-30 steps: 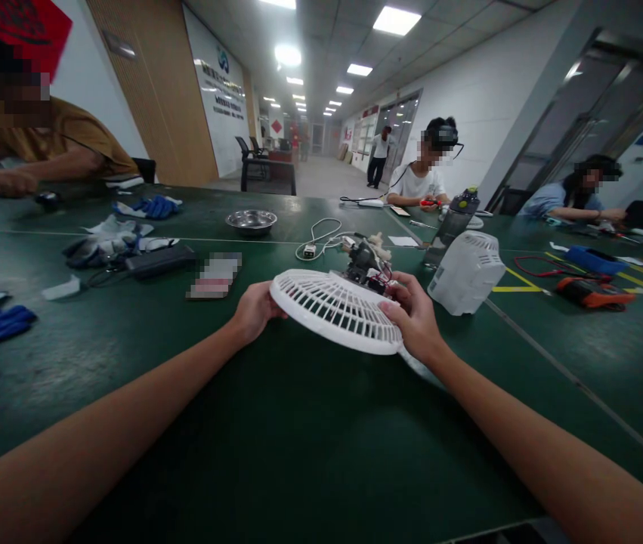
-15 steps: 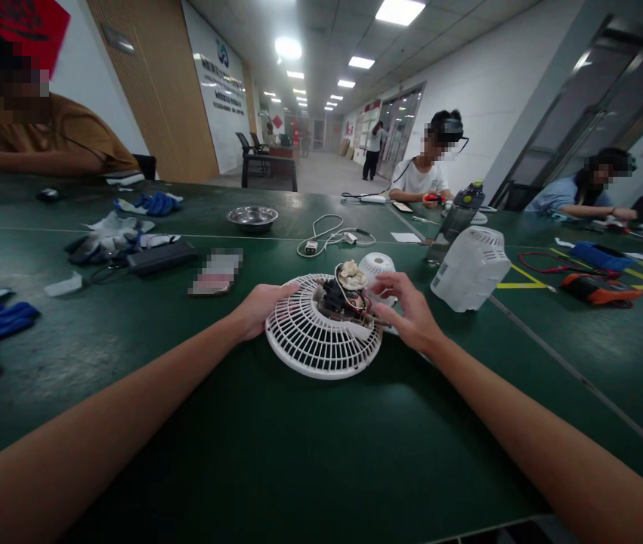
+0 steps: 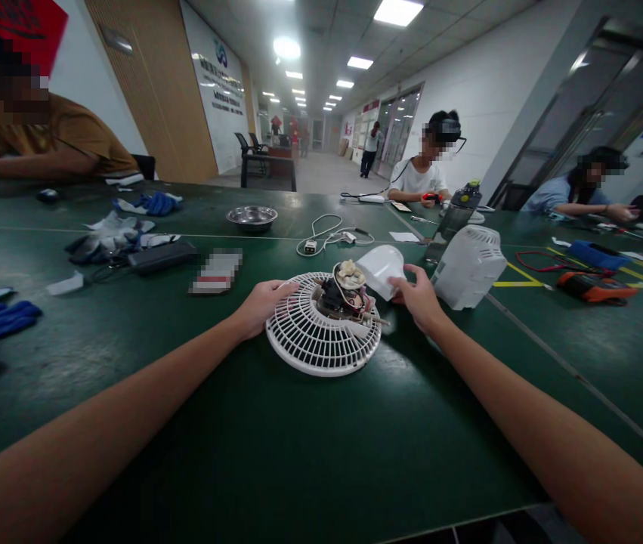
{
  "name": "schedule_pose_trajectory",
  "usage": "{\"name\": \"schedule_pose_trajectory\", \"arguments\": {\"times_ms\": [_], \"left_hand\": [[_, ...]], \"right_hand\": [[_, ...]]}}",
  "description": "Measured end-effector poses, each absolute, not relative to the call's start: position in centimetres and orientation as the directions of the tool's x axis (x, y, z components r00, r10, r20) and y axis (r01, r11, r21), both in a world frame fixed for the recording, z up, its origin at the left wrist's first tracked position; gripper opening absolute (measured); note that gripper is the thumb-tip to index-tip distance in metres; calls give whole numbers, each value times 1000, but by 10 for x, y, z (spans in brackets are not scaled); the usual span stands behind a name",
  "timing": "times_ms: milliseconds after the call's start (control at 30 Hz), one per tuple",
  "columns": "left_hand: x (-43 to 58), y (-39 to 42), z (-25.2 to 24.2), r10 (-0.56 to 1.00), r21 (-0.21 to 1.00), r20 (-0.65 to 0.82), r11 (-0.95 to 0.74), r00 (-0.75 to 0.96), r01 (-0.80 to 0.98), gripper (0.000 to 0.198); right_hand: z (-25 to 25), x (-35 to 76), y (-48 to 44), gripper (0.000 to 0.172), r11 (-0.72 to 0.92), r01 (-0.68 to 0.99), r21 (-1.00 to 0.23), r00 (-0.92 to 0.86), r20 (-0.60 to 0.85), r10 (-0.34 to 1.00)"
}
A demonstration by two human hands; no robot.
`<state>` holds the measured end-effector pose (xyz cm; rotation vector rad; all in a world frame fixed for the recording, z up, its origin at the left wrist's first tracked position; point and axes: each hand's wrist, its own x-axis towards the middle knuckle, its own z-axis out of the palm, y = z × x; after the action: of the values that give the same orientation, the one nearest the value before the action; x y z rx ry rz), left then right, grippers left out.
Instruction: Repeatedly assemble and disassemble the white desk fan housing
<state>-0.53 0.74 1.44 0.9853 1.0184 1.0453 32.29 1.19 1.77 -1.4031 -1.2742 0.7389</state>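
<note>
Fingers of the left hand (image 3: 260,308) pinch the rim of the white fan grille (image 3: 292,323), mid-frame; those of the right hand (image 3: 421,301) grasp a white cover (image 3: 382,269) just right of the motor (image 3: 349,300). The motor sits on the grille, exposed, so the cover is off and judged not fitted. Right of centre stands a white case (image 3: 471,268), apart from the grille; a cord (image 3: 326,243) lies above.

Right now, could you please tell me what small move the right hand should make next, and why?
Perhaps bring the white cover over the exposed motor: the right hand holds the cover, tilted, close beside it, while the left hand holds the fan grille at its edge.
</note>
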Motion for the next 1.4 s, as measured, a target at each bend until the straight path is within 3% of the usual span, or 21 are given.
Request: {"name": "schedule_pose_trajectory", "arguments": {"times_ms": [100, 167, 267, 400, 533, 667, 933, 1400], "left_hand": [[-6, 9, 12, 968, 961, -169, 204, 187, -187, 11], [-6, 9, 12, 967, 961, -172, 207, 190, -182, 11], [-5, 8, 15, 968, 961, -176, 209, 181, -180, 10], [-4, 5, 19, 966, 958, -190, 222, 175, -183, 9], [-5, 5, 19, 963, 957, -197, 229, 184, -176, 11], [-4, 5, 18, 965, 958, -199, 228, 173, -172, 11], [-4, 4, 18, 966, 960, -179, 213, 186, -180, 10], [-5, 6, 16, 968, 966, -191, 214, 161, -142, 11]], "right_hand": [[28, 310, 2, 42, 94, -110, -989, 160, 76, 984], [35, 300, -7, 40, 172, -185, -967, 117, 153, 981], [42, 286, -23, 55, 321, -100, -942, 55, 317, 947], [46, 277, -40, 75, 414, 173, -894, -127, 397, 909], [48, 275, -49, 77, 512, 328, -794, -198, 472, 859], [50, 274, -51, 73, 632, 479, -609, -312, 555, 771], [49, 276, -50, 83, 596, 468, -652, -299, 518, 801], [53, 278, -52, 82, 623, 451, -639, -345, 519, 782]]}}
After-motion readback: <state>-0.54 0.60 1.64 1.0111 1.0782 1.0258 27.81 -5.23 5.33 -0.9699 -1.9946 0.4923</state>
